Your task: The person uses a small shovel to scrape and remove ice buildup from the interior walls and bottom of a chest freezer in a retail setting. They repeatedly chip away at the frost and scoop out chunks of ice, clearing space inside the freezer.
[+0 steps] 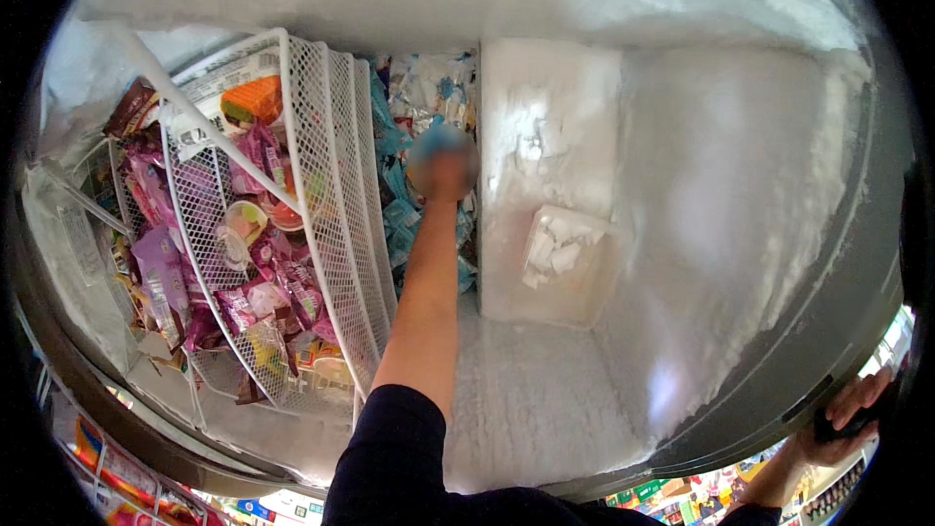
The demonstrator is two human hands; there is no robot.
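My left hand reaches deep into a chest freezer, among blue and silver ice-cream wrappers in a narrow section. A blur covers the hand, so its fingers and anything in them cannot be made out. Blue shows at its far side. At the far right, my right hand curls around a dark object by the freezer's rim; what it is cannot be told. Left of my forearm, a white wire basket leans over, with purple and pink ice-cream packets and a clear-lidded cup beside it.
Frost coats the freezer walls. On the raised step to the right lies a clear plastic tub with broken ice. The dark freezer rim curves around. Outside, a wire rack with packets stands at lower left.
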